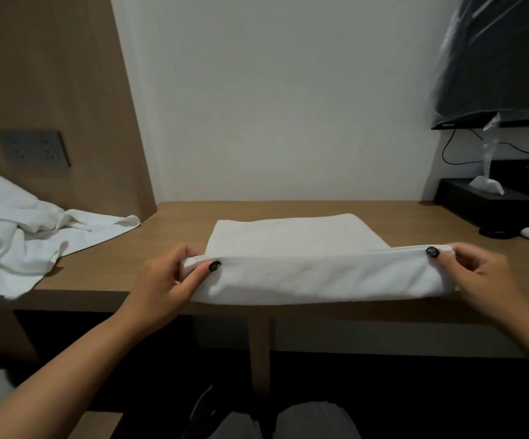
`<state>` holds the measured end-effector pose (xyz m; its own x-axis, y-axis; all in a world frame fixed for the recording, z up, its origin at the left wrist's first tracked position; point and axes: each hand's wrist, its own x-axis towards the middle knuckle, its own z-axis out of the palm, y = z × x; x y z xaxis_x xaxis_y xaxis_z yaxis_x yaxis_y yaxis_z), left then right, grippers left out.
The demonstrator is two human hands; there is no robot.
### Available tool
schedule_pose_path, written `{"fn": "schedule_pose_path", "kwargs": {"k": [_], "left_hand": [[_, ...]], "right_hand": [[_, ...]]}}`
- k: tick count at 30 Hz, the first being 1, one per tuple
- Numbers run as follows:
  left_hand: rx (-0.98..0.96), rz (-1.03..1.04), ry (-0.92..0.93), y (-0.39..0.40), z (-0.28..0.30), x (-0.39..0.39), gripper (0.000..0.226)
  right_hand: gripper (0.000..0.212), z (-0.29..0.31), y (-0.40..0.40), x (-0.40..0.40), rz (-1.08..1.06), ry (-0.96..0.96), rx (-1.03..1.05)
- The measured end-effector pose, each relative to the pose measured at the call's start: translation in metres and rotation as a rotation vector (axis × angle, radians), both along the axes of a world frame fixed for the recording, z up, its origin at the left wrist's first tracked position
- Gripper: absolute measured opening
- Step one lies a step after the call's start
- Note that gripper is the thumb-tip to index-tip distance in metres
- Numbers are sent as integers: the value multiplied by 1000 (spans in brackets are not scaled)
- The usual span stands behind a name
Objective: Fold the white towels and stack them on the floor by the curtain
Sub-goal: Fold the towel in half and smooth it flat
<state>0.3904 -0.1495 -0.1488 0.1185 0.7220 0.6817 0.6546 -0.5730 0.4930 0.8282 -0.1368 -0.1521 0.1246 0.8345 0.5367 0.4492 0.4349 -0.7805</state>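
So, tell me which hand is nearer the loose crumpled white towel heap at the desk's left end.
Left. The left hand pinches the folded white towel at its left corner, beside the crumpled towel heap; the right hand pinches the far corner.

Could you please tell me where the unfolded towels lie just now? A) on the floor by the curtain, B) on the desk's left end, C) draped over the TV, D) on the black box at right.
B: the rumpled towels lie on the left end of the desk, apart from the towel both hands pinch.
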Motion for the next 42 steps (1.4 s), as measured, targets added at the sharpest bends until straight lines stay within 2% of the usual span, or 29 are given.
{"fn": "schedule_pose_path", "kwargs": {"k": [3,6,8,11,13,16,18,20,22,24,26,29,31,34,36,38,42], "left_hand": [[-116,-36,-167,11,5,0,37],[-301,-173,-284,16,5,-3,59],[-449,-264,-243,17,4,-8,63],[-671,-377,-82,10,1,-12,58],[-743,-379,-57,7,-1,-7,49],[-683,-186,-79,18,-2,8,22],[-535,-31,10,33,-4,18,8],[-316,120,168,52,-8,28,9],[-201,143,252,69,-10,42,14],[-236,111,323,88,-11,57,27],[-361,118,377,106,-11,70,43],[-490,146,445,132,-12,75,57],[-585,203,581,145,-17,73,64],[-720,336,736,159,-24,72,71],[-703,395,810,168,-21,78,71],[-614,349,871,182,-17,87,66],[-687,263,768,208,-22,90,68]], "right_hand": [[18,7,3,-5,1,25,22],[19,7,3,-4,50,24,-46],[16,2,-1,2,148,-34,-143],[11,-1,-7,13,310,-136,-345],[20,2,-8,16,368,-201,-425],[25,17,-5,-1,409,-262,-472],[20,24,6,-21,367,-349,-468],[2,22,26,-43,234,-474,-358],[15,14,54,-69,100,-558,-206],[12,10,82,-101,64,-560,-164],[27,7,109,-132,51,-589,-199],[38,0,138,-166,22,-782,-299],[41,-10,146,-176,45,-937,-359],[49,-18,152,-175,92,-990,-422],[52,-19,156,-173,109,-1016,-443],[54,-20,159,-174,114,-1030,-465],[56,-24,162,-172,119,-1050,-470]]}}
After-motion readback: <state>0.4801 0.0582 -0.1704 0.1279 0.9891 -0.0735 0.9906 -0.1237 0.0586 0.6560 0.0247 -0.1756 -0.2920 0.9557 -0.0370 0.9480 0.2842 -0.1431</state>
